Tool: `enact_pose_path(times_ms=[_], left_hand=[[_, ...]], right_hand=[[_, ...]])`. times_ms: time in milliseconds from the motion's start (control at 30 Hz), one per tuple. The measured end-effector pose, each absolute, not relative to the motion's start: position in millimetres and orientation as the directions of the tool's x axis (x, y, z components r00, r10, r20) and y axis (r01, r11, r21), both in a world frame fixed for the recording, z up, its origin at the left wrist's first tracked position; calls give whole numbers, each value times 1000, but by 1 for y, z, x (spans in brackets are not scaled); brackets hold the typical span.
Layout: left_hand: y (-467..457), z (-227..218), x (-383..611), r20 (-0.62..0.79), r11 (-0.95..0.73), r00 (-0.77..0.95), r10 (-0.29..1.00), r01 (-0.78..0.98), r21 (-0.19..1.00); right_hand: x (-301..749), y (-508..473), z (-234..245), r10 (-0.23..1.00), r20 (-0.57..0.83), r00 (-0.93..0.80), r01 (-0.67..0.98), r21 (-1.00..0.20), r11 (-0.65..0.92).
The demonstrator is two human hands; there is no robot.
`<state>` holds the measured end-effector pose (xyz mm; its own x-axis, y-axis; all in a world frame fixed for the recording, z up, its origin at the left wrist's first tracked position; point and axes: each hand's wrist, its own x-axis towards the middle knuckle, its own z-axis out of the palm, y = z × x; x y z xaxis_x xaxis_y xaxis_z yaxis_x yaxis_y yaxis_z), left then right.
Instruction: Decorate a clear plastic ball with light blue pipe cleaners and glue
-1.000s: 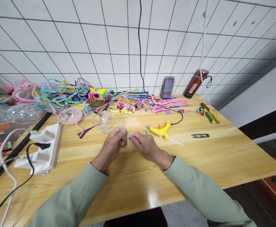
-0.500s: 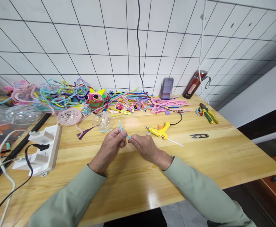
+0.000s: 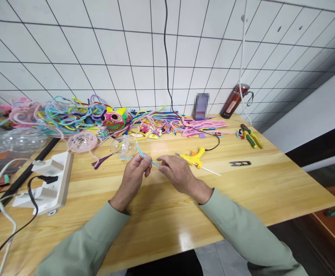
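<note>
A light blue pipe cleaner (image 3: 143,154) is pinched in my left hand (image 3: 134,177), its free end sticking up and to the left. My right hand (image 3: 176,173) pinches the other end of the same pipe cleaner, just right of the left hand. Both hands hover low over the wooden table (image 3: 242,191) near its middle. A clear plastic ball (image 3: 124,146) lies just behind my left hand. The yellow glue gun (image 3: 194,158) lies right of my right hand, with its glue stick pointing right.
A heap of coloured pipe cleaners (image 3: 78,113) runs along the tiled wall. A white power strip (image 3: 52,180) with cables sits at the left. Small black snips (image 3: 240,163), pliers (image 3: 251,136) and a brown bottle (image 3: 235,101) lie at the right. A pink mesh ball (image 3: 82,141) rests at left.
More of the blue pipe cleaner now sticks out up and left of my left hand. Both hands have shifted slightly away from me, and my right-hand fingers have spread a little.
</note>
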<state>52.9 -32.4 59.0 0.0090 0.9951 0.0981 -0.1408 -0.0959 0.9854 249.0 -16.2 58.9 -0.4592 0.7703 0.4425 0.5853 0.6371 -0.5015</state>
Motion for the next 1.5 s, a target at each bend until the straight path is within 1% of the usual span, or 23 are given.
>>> enact_pose_path(times_ms=[100,200,267,367,500,633,733,833,933,967,1033,1100,1133,1200,1300,1400,1500], left_hand=[[-32,55,53,43,-20,100,994,-222,975],[-34,53,58,-12,70,231,973,-242,968],[-37,54,62,-21,89,288,957,-224,971],[-41,58,67,-19,86,347,938,-180,980],[-42,59,70,-28,96,375,927,-164,982],[-38,56,70,-39,105,326,945,-188,976],[-35,53,71,-40,100,252,967,-228,969],[-32,51,69,-40,92,210,977,-244,965],[-31,52,67,-38,84,199,979,-228,970],[-31,52,67,-34,79,197,980,-224,971],[-32,53,67,-25,69,194,981,-225,972],[-33,54,68,-21,68,197,980,-233,970],[-34,54,68,-22,70,201,979,-239,968],[-35,55,70,-25,78,209,978,-251,965],[-36,56,71,-19,74,194,981,-279,957],[-34,57,70,6,42,145,989,-323,946],[-32,58,68,36,9,115,993,-370,929]], right_hand=[[287,-7,72,779,507,-370,675,-430,600],[330,-5,69,828,427,-363,792,-326,515],[348,-9,60,841,349,-414,826,-244,508],[356,-12,42,835,329,-442,848,-152,508],[362,2,30,840,382,-385,887,-100,452],[379,19,32,850,418,-320,916,-92,390],[369,16,42,819,482,-311,905,-112,410],[342,2,64,701,651,-291,865,-134,484],[328,-15,92,597,783,-175,845,-191,499],[329,-19,99,573,814,-96,847,-235,477],[338,-27,106,540,836,101,825,-374,423],[345,-33,106,571,782,251,738,-536,409],[346,-36,104,616,737,278,683,-603,413],[338,-41,100,721,652,233,592,-683,427],[309,-46,100,835,550,15,538,-708,457],[275,-48,101,868,437,-237,535,-687,492],[254,-44,93,847,328,-418,556,-644,525]])
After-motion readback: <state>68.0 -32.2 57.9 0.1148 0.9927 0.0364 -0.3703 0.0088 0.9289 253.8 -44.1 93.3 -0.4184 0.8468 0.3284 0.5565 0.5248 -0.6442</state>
